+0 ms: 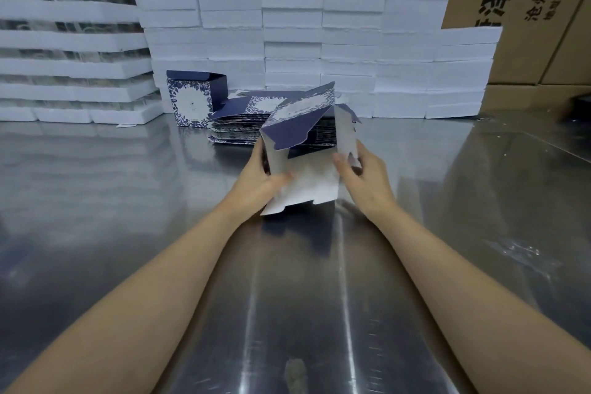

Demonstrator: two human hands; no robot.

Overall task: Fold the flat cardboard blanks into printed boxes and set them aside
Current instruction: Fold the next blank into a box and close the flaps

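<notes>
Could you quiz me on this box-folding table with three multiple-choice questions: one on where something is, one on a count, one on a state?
1. Where does the finished box stand?
A. Left of the stack of flat blanks
B. On the white stacks behind
C. At the near table edge

2. How many finished printed boxes stand on the table?
A. Three
B. One
C. Five

3. What state is the blank in the hands?
A. Still flat
B. Closed and finished
C. Partly opened, flaps loose

Answers: 1 A, it stands on the steel beside the pile's left end. 2 B, only one folded box shows. 3 C, the left hand and right hand grip its sides, its white inside showing.
</notes>
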